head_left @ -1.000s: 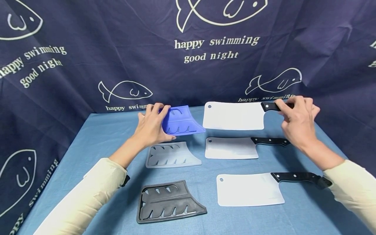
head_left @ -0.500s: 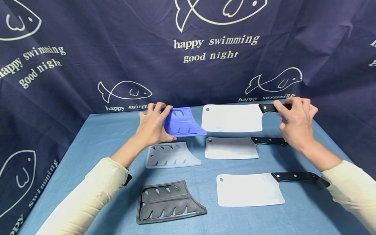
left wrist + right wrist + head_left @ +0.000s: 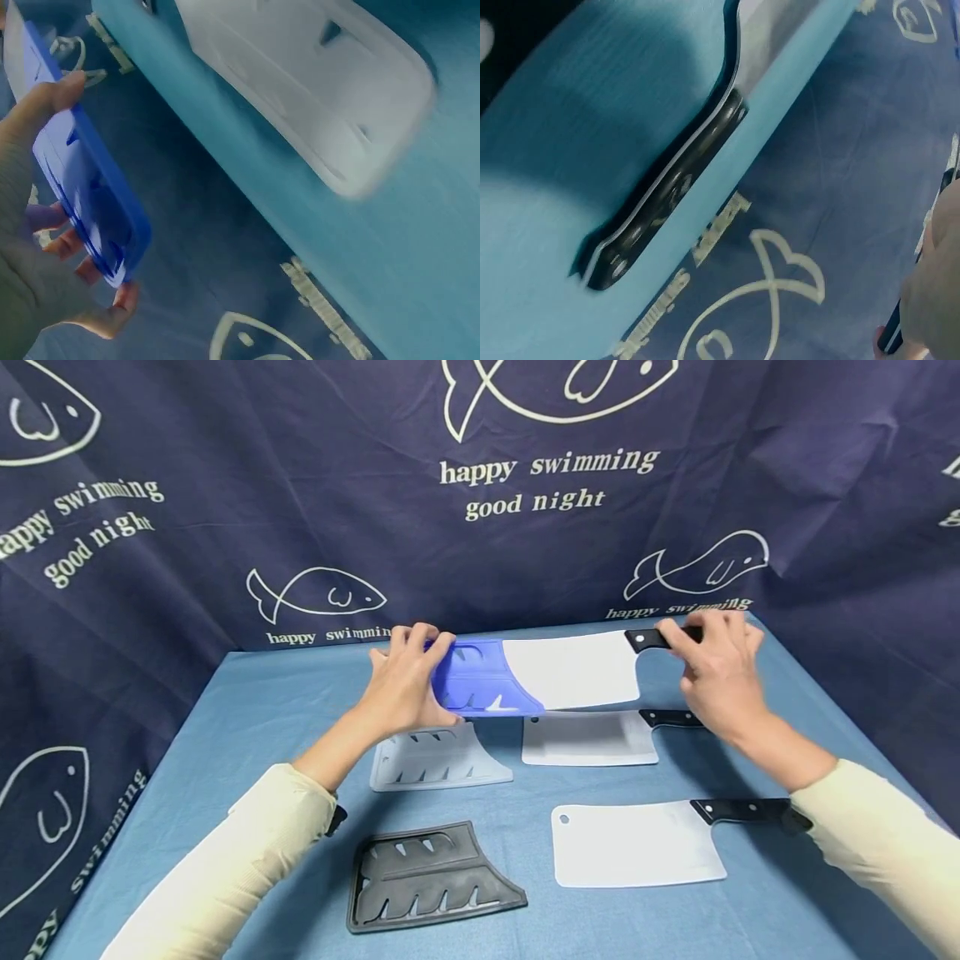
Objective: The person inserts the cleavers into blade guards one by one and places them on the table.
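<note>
In the head view my left hand (image 3: 408, 685) grips a blue plastic blade cover (image 3: 487, 672) by its left end, thumb below and fingers over the top. My right hand (image 3: 723, 672) holds a cleaver by its black handle (image 3: 648, 638). The front part of its broad blade (image 3: 581, 670) lies inside the blue cover, and white metal shows through a slot near the cover's lower edge. Both are held up over the far part of the table. The left wrist view shows the blue cover (image 3: 90, 180) between thumb and fingertips.
Below the hands lie a translucent white blade cover (image 3: 442, 764) and a second cleaver (image 3: 588, 739). Nearer the front are a black blade cover (image 3: 435, 881) and a third cleaver (image 3: 637, 847). A dark blue curtain (image 3: 525, 568) hangs behind the blue table (image 3: 247, 710).
My right hand has moved left with the cleaver, and its blade has gone into the blue cover. My left hand has shifted slightly right and down with the cover.
</note>
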`<state>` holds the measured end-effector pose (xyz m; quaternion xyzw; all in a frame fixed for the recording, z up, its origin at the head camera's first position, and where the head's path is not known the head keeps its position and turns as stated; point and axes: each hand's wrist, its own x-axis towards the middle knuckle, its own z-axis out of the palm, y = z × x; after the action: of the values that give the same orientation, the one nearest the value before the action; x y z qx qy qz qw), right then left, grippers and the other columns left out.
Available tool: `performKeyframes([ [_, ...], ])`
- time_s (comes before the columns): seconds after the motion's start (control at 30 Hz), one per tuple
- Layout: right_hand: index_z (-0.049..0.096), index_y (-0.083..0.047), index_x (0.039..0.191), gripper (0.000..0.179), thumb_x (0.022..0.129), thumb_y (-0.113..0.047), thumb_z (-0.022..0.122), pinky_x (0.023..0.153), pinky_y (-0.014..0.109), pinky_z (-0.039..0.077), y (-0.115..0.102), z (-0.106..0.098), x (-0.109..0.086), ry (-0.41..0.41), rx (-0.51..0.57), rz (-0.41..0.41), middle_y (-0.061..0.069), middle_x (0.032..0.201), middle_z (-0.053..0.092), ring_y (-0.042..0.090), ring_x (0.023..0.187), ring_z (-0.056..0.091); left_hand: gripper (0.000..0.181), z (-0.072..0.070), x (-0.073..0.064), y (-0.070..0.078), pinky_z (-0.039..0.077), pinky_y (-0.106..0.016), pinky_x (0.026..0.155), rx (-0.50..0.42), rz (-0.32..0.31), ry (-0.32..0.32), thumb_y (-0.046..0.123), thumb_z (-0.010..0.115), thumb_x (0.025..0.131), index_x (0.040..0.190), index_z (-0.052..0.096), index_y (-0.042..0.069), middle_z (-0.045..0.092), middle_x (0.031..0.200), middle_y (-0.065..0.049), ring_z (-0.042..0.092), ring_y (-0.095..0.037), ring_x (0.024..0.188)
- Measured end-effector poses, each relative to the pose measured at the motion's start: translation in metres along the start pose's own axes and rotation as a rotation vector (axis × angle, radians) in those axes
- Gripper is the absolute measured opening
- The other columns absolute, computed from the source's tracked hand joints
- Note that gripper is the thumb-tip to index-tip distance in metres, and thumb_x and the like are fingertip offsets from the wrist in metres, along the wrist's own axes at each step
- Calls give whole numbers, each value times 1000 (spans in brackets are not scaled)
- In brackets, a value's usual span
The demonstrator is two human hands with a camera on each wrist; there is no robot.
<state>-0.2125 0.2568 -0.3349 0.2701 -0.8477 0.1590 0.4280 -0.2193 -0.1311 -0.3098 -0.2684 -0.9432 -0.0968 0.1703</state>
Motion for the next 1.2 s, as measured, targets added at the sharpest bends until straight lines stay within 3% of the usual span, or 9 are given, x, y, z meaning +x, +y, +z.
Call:
performKeyframes([
  [0.13,60,-13,115,57,69,20,47,75,63,23,-13,8,5,-21,1,8,25,101,49,47,93,39,104,0,4,11,35,-58,69,-19,5,6,50,89,46,135,50,15,45,127,-12,36,-36,116],
  [0.43,60,-10,109,62,59,23,47,75,61,24,-54,25,22,-68,-15,56,22,99,48,45,91,38,103,2,16,45,35,-60,72,-42,-50,14,53,88,51,137,49,12,42,128,-12,33,-34,116],
  [0.67,64,-12,111,54,69,20,54,76,60,27,-61,25,31,-130,-53,88,18,98,49,42,94,40,104,5,12,42,35,-58,75,-45,-108,-15,51,89,52,139,46,13,41,131,-11,32,-34,119],
  [0.83,65,-14,110,42,78,13,61,72,58,30,-61,26,32,-156,-81,116,16,96,50,39,92,41,105,4,13,41,35,-58,76,-32,-107,-24,51,88,53,141,45,14,41,132,-11,32,-34,121],
  [1.2,66,-16,110,33,83,4,64,69,55,33,-60,27,33,-189,-124,136,14,94,51,38,91,42,105,6,13,40,34,-60,77,-31,-108,-33,52,88,53,141,44,14,41,132,-11,32,-33,122],
])
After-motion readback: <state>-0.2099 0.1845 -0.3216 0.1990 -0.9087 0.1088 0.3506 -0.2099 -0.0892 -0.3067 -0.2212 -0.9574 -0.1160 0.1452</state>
